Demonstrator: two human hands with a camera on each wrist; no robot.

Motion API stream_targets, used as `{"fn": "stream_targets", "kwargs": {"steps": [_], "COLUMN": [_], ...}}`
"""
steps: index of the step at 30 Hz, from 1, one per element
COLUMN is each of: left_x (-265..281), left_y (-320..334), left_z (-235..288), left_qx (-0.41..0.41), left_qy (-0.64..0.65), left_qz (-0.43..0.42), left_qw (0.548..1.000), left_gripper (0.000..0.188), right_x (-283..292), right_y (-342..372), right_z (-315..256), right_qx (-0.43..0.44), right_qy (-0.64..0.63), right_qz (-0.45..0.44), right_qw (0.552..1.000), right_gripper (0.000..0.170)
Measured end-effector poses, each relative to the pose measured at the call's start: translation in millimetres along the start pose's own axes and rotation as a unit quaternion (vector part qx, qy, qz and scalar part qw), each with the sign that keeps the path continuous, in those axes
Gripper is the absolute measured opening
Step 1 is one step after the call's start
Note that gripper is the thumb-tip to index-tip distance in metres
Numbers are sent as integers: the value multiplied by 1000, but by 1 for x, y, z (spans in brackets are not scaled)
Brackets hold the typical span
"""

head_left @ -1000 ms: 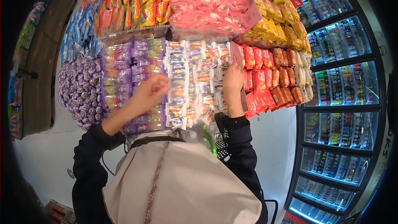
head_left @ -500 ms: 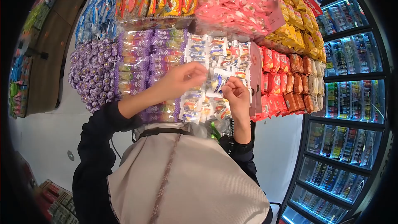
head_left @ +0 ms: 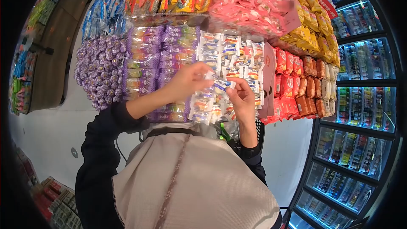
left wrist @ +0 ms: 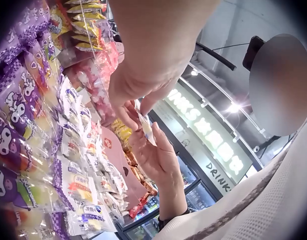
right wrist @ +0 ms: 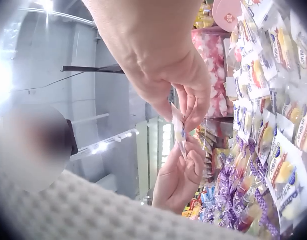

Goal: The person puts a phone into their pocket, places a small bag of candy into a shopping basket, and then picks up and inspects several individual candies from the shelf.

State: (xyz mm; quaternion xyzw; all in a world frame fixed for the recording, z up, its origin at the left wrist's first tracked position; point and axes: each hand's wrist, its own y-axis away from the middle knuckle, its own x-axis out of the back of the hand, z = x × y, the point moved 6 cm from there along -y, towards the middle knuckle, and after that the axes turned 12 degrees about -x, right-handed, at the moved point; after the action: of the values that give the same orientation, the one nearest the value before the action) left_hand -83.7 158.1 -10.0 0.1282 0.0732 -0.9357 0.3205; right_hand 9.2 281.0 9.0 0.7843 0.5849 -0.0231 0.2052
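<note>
A small white packet with blue print [head_left: 220, 85] is stretched between both hands over the rows of white packets [head_left: 210, 51]. The left hand [head_left: 190, 80] pinches its left end, and the right hand [head_left: 243, 99] pinches its right end between thumb and fingers. In the left wrist view the packet [left wrist: 146, 128] is seen nearly edge-on, with the left hand [left wrist: 143, 85] above and the right hand [left wrist: 158, 157] below. The right wrist view shows the packet [right wrist: 179, 131] between the fingertips of the right hand [right wrist: 168, 75] and the left hand [right wrist: 178, 177].
Purple bags [head_left: 142, 65] and purple wrapped balls [head_left: 101, 70] lie left of the white packets. Red packets [head_left: 286, 82] are on the right, beyond a pink divider [head_left: 268, 78]. Pink bags [head_left: 248, 4] fill the raised tier behind. Lit drink coolers [head_left: 364, 106] stand at the far right.
The left hand has moved right from over the purple bags to the packet. The right hand has come off the divider side with a packet, and both hands now hold it. The head view has shifted.
</note>
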Motion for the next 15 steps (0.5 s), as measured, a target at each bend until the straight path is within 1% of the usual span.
{"fn": "stream_targets", "kwargs": {"steps": [1, 3, 4, 6, 7, 12, 15], "left_x": [2, 3, 3, 4, 5, 5, 5], "left_y": [-1, 0, 0, 0, 0, 1, 2], "left_z": [0, 2, 3, 2, 2, -2, -2], "left_qx": [-3, -4, -5, -9, -11, 9, 16], "left_qy": [1, 14, 21, -4, -17, 4, 7], "left_qz": [19, 20, 20, 12, 8, -3, -12], "left_qw": [1000, 1000, 1000, 1000, 1000, 1000, 1000], "left_gripper": [25, 25, 24, 24, 24, 25, 24], "right_x": [0, 2, 3, 7, 7, 6, 8], "right_y": [-1, -1, -1, -2, -2, -1, -1], "right_z": [1, 4, 4, 5, 5, 3, 5], "right_qx": [-5, -16, -6, 15, 17, 22, 26], "right_qy": [-16, -47, -46, -44, -42, -26, 5], "right_qz": [8, 25, 26, 27, 28, 41, 39], "right_qw": [1000, 998, 999, 999, 999, 999, 999], "right_gripper": [21, 19, 18, 17, 16, 14, 13]}}
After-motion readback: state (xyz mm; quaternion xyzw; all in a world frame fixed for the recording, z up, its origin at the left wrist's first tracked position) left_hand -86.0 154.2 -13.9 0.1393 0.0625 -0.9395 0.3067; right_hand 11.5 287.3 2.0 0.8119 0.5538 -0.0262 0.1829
